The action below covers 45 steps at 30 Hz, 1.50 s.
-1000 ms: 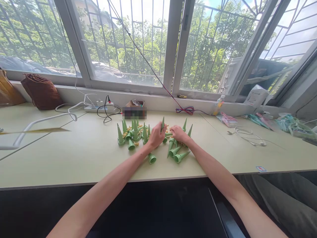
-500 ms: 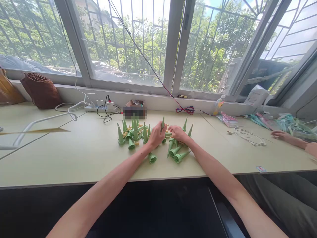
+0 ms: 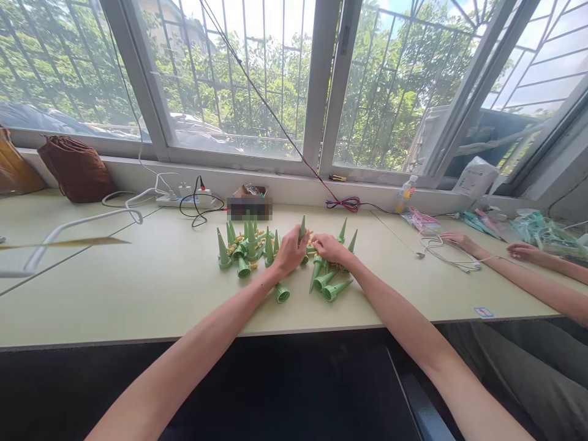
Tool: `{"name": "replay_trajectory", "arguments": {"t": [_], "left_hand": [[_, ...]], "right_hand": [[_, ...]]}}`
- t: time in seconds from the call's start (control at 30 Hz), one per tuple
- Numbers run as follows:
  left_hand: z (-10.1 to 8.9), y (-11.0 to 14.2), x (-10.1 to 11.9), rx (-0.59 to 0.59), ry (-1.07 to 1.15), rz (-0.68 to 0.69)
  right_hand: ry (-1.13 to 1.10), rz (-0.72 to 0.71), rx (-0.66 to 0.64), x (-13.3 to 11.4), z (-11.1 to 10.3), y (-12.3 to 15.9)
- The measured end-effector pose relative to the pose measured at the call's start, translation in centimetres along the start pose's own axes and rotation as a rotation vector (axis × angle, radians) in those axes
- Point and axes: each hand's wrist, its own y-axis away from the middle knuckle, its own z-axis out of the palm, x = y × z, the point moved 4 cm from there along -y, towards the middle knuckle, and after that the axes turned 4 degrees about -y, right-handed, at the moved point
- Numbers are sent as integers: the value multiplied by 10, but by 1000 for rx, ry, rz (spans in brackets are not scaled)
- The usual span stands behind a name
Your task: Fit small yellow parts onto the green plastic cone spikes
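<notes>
My left hand (image 3: 291, 250) is closed around a green plastic cone-shaped spike (image 3: 302, 225), whose tip points up past the fingers. Beside it, my right hand (image 3: 332, 249) has its fingers curled together; whatever lies between them is hidden or too small to name. More green spikes stand upright to the left, among them one at the outer edge (image 3: 223, 254). Several others lie on their sides, such as a spike with its hollow threaded end toward me (image 3: 282, 293) and another spike below my right hand (image 3: 337, 290). Small yellowish pieces (image 3: 253, 266) are scattered among them.
On the pale table (image 3: 138, 300), a co-worker's hand (image 3: 462, 241) touches a white cable (image 3: 443, 251); another hand (image 3: 523, 250) rests farther right. A power strip (image 3: 193, 197), a small box (image 3: 252, 191), a bottle (image 3: 407, 193) and a brown bag (image 3: 76, 168) line the window side.
A co-worker's arm has come in from the right and reached the white cable, which has shifted left. My right fingers have drawn closer together; my left hand stays almost still.
</notes>
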Motion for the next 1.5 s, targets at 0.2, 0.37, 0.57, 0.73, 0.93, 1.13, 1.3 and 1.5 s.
{"name": "replay_trajectory", "arguments": {"t": [0.2, 0.37, 0.57, 0.73, 0.93, 1.13, 1.3, 1.5], "left_hand": [[-1, 0, 1, -6, 9, -4], [-1, 0, 1, -6, 14, 3], [-1, 0, 2, -9, 5, 4], [-1, 0, 2, -9, 15, 1], [-2, 0, 3, -17, 16, -10], [-1, 0, 1, -8, 24, -5], [0, 0, -1, -12, 25, -7], [1, 0, -1, -13, 38, -5]], "right_hand": [[37, 9, 12, 1, 0, -1], [63, 23, 24, -1, -1, 0], [68, 2, 43, -2, -3, 1], [47, 18, 36, 0, -3, 1], [63, 22, 50, 0, -4, 2], [108, 27, 69, 1, -10, 5], [148, 75, 53, 4, -13, 6], [167, 85, -37, 5, -15, 8]]}}
